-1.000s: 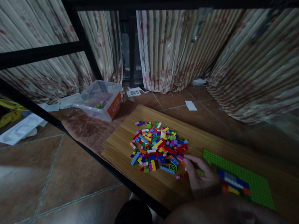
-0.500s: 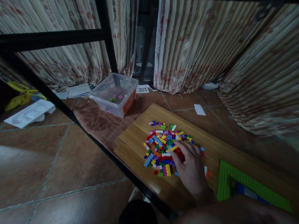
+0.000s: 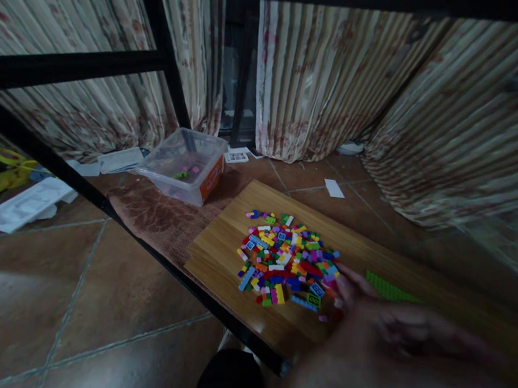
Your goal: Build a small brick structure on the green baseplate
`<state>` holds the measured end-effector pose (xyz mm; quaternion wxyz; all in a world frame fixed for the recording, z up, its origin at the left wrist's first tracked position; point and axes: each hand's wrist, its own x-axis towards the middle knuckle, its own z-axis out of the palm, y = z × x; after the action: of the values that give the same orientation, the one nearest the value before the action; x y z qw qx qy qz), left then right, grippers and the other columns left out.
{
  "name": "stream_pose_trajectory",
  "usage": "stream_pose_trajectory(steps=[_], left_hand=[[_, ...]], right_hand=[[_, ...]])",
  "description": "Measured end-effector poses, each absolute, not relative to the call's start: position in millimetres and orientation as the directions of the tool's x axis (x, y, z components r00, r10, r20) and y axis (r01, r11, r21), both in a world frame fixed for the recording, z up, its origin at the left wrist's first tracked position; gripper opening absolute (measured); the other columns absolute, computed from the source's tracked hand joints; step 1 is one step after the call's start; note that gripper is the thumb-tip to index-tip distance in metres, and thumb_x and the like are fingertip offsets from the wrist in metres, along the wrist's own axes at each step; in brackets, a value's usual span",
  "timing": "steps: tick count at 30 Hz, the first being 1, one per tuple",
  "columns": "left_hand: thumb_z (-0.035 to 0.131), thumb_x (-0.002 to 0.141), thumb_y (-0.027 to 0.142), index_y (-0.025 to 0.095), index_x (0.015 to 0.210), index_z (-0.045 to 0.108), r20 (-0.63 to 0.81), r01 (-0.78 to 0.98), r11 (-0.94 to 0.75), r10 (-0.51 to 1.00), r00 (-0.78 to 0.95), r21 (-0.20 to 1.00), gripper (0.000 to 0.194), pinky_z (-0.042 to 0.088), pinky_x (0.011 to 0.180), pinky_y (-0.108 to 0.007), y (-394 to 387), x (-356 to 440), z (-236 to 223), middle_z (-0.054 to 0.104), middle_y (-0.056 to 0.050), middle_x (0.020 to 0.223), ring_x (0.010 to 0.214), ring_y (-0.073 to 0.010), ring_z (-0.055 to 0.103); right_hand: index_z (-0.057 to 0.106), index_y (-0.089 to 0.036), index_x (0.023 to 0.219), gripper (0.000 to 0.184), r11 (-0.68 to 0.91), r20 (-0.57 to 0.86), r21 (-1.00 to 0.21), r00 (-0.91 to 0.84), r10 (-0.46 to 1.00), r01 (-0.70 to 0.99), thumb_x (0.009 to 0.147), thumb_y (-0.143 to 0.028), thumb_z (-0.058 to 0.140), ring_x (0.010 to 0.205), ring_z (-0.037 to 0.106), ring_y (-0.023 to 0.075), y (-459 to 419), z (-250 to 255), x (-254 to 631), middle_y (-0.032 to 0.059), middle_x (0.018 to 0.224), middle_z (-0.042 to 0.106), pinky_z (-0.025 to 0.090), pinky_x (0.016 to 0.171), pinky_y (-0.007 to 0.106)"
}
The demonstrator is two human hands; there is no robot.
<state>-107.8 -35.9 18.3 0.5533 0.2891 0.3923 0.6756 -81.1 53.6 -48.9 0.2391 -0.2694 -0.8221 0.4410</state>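
- Toy brick pile (image 3: 285, 258): on wooden tabletop (image 3: 227, 239), ctr of frame
- Our R hand (image 3: 353, 284): at pile's right edge; partly hidden, we can't tell grip
- Our L hand (image 3: 389, 354): lower right, blurred, grip unclear
- Green studded baseplate (image 3: 387, 287): partly behind our hands

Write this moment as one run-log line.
right hand: at edge of brick pile, grip partly hidden | left hand: foreground, blurred, grip unclear | green plate: partly hidden | clear tub: pieces inside
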Motion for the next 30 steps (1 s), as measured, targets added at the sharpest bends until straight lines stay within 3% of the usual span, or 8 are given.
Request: stream_pose_trajectory(steps=[1,4,7,11,16,22,26,30], left_hand=[[0.065,0.080,0.024,0.012,0.112,0.067,-0.036,-0.583,-0.179,0.940,-0.339,0.793,0.035,0.053,0.084,-0.031,-36.2,-111.9,18.9,0.071,-0.013,0.105,0.092,-0.0197,0.068],[0.072,0.075,0.029,0.015,0.097,0.069,-0.143,-0.558,-0.395,0.710,-0.690,0.730,0.027,0.053,0.079,-0.030,-35.6,-129.9,14.3,0.071,-0.007,0.090,0.081,-0.0171,0.066],[0.066,0.078,0.020,0.014,0.089,0.067,-0.265,-0.424,-0.252,0.487,-0.832,0.870,0.013,0.052,0.074,-0.026,-34.0,-146.3,6.6,0.068,-0.005,0.084,0.076,-0.0138,0.063],[0.062,0.081,0.018,0.015,0.103,0.066,-0.260,-0.343,-0.017,0.616,-0.743,0.939,0.023,0.052,0.067,-0.024,-32.9,-148.3,4.7,0.068,-0.006,0.095,0.071,-0.0116,0.062],[0.059,0.084,0.022,0.017,0.118,0.062,-0.295,-0.289,0.132,0.706,-0.644,0.948,0.035,0.048,0.051,-0.020,-30.4,-139.0,5.0,0.068,-0.007,0.101,0.064,-0.0118,0.063],[0.063,0.082,0.027,0.014,0.116,0.061,-0.291,-0.286,0.131,0.710,-0.641,0.949,0.036,0.046,0.050,-0.020,-24.7,-139.7,-0.7,0.068,-0.004,0.084,0.057,-0.0102,0.059],[0.066,0.079,0.028,0.012,0.108,0.062,-0.293,-0.357,0.048,0.678,-0.674,0.933,0.034,0.048,0.054,-0.021,-23.4,-143.1,-5.5,0.067,-0.003,0.074,0.055,-0.0104,0.058],[0.071,0.076,0.031,0.014,0.107,0.064,-0.292,-0.324,0.064,0.618,-0.730,0.944,0.036,0.048,0.057,-0.021,-24.6,-146.8,-13.0,0.067,-0.002,0.073,0.062,-0.0121,0.061]], right_hand=[[0.068,-0.023,0.067,0.037,0.449,0.137,-0.862,-0.744,0.654,0.235,0.093,-0.032,0.043,0.059,0.069,0.0140,56.0,-46.3,-76.2,-0.0006,0.060,0.071,0.051,0.041,0.020],[0.066,-0.019,0.064,0.049,0.288,0.089,-0.941,-0.694,0.715,0.176,0.096,-0.029,0.031,0.061,0.067,0.0106,58.1,-39.9,-65.4,0.0022,0.066,0.073,0.053,0.049,0.019],[0.069,-0.018,0.087,0.031,-0.182,-0.144,-0.983,-0.665,0.733,0.012,0.093,-0.038,0.047,0.074,0.071,0.0168,56.9,-39.5,-60.0,0.0081,0.087,0.075,0.057,0.061,0.027],[0.067,-0.019,0.093,0.028,-0.501,-0.318,-0.862,-0.685,0.655,-0.080,0.083,-0.045,0.063,0.075,0.069,0.0186,56.0,-45.5,-57.8,0.0076,0.089,0.074,0.052,0.059,0.026],[0.064,-0.019,0.078,0.031,-0.496,-0.328,-0.864,-0.655,0.681,-0.084,0.079,-0.050,0.068,0.058,0.059,0.0137,54.9,-48.6,-55.3,0.0019,0.068,0.067,0.042,0.051,0.023],[0.058,-0.018,0.064,0.045,-0.330,-0.247,-0.944,-0.691,0.680,0.012,0.083,-0.059,0.060,0.052,0.047,0.0099,56.4,-47.3,-48.7,-0.0009,0.058,0.056,0.036,0.049,0.022],[0.064,-0.018,0.076,0.042,-0.328,-0.215,-0.944,-0.713,0.667,-0.023,0.085,-0.059,0.058,0.056,0.050,0.0098,56.4,-44.7,-48.1,0.0000,0.065,0.060,0.041,0.053,0.022],[0.070,-0.020,0.093,0.039,-0.361,-0.238,-0.932,-0.716,0.656,-0.020,0.070,-0.051,0.077,0.063,0.057,0.0104,54.8,-38.1,-51.7,-0.0003,0.072,0.064,0.045,0.055,0.021]])
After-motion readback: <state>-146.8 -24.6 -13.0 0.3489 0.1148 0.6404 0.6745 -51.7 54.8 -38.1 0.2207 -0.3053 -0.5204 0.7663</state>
